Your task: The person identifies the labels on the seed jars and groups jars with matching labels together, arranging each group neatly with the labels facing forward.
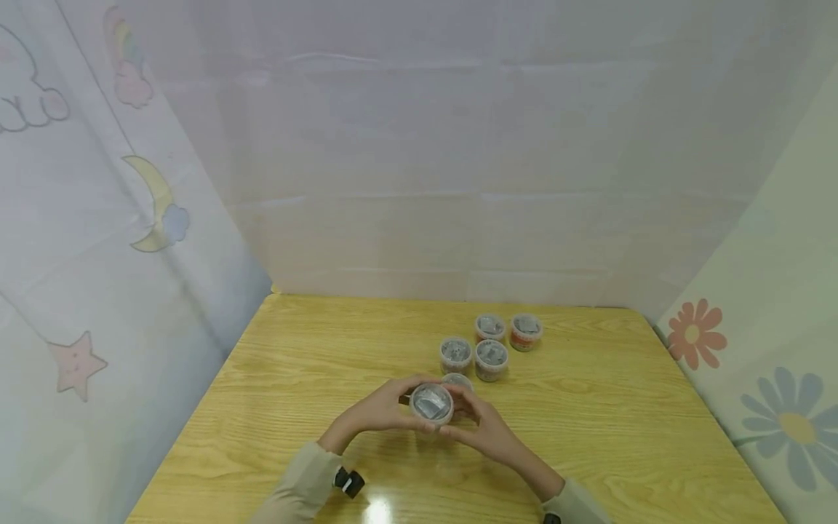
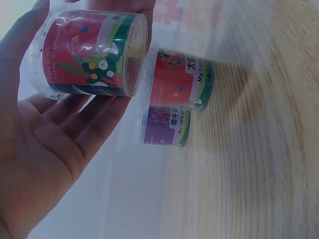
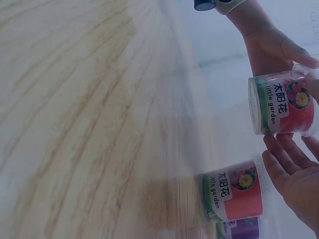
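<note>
Both hands hold a clear plastic tub (image 1: 432, 404) with a see-through lid between them, raised above the table. My left hand (image 1: 380, 409) grips its left side with thumb and fingers around it. From the right side, my right hand (image 1: 489, 431) holds it the same way. A red label with green plants and "little garden" lettering wraps the held tub (image 3: 286, 103). Just behind stands another tub (image 1: 457, 380), partly hidden by the held one. In the left wrist view, a red-labelled tub (image 2: 174, 79) and a purple-labelled tub (image 2: 167, 125) stand upright on the table.
Farther back on the wooden table (image 1: 314, 342) stand several similar lidded tubs, among them a near-left one (image 1: 455, 352), a middle one (image 1: 491, 360) and a far-right one (image 1: 526, 332). Pale printed cloths (image 1: 419, 145) hang around the back and sides.
</note>
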A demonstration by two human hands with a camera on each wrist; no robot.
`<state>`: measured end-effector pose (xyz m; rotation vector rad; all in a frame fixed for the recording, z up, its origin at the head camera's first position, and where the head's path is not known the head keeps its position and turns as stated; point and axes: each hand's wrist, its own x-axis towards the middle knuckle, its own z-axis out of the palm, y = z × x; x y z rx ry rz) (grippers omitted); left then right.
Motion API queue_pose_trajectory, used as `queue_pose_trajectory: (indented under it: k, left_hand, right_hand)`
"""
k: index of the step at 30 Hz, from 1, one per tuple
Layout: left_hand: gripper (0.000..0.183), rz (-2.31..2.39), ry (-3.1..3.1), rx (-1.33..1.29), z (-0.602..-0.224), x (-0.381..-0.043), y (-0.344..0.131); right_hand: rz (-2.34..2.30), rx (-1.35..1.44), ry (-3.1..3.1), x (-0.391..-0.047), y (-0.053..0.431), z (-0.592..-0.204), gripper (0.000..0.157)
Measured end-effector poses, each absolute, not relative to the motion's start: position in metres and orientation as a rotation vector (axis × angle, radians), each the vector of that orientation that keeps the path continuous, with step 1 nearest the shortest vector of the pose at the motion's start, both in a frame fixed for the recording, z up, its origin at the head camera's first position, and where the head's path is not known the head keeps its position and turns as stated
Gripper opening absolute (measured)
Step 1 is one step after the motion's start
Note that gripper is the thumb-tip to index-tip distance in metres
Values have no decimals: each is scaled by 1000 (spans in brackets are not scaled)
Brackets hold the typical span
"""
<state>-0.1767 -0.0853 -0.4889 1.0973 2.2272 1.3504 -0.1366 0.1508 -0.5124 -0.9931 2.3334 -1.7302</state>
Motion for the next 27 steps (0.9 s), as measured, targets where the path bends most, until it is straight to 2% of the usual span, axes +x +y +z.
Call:
queue_pose_trajectory:
  k: [9, 17, 27]
  left_hand:
    - [65, 1390, 2249, 994, -488, -178, -78]
    - [51, 1465, 2273, 902, -480, -177, -70]
    - [53, 1459, 2297, 883, -481, -177, -66]
  right_hand:
    - [-1768, -900, 2315, -141, 153, -512, 54]
    - [-1852, -655, 2174, -144, 152, -500, 51]
    - [-1853, -578, 2120, -148, 155, -497, 50]
